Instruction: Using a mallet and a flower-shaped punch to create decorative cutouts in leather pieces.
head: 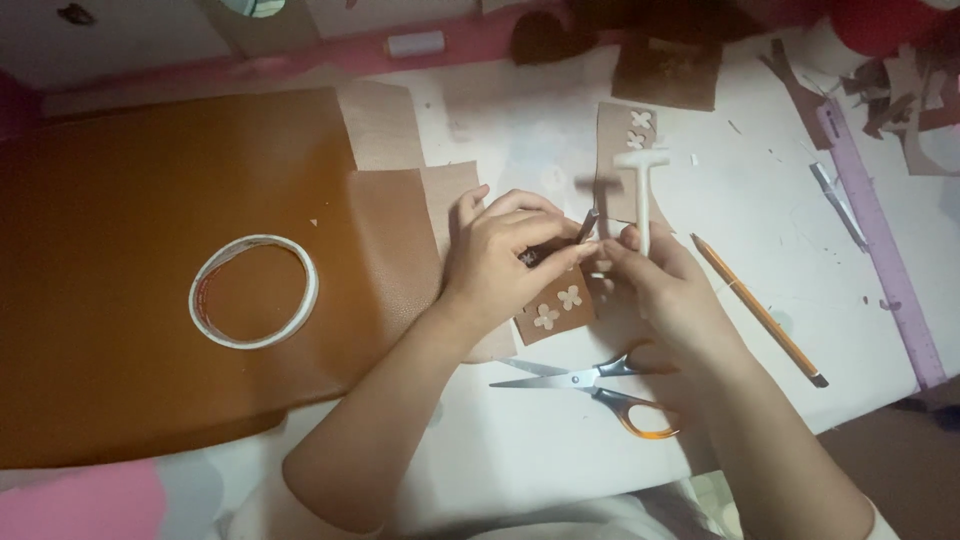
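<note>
My left hand (500,255) pinches a thin metal punch (588,224) upright over a small brown leather piece (555,308) that shows flower-shaped cut-outs. My right hand (665,285) grips the handle of a white mallet (642,165), its head raised above the punch. Both hands meet at the centre of the white table (500,420). A second leather scrap with flower holes (622,130) lies just behind the mallet.
Orange-handled scissors (590,385) lie near my right wrist. A pencil (760,310) and a purple ruler (880,240) sit to the right. A large tan leather sheet (110,300) with a tape roll (255,290) covers the left. Dark scraps litter the back edge.
</note>
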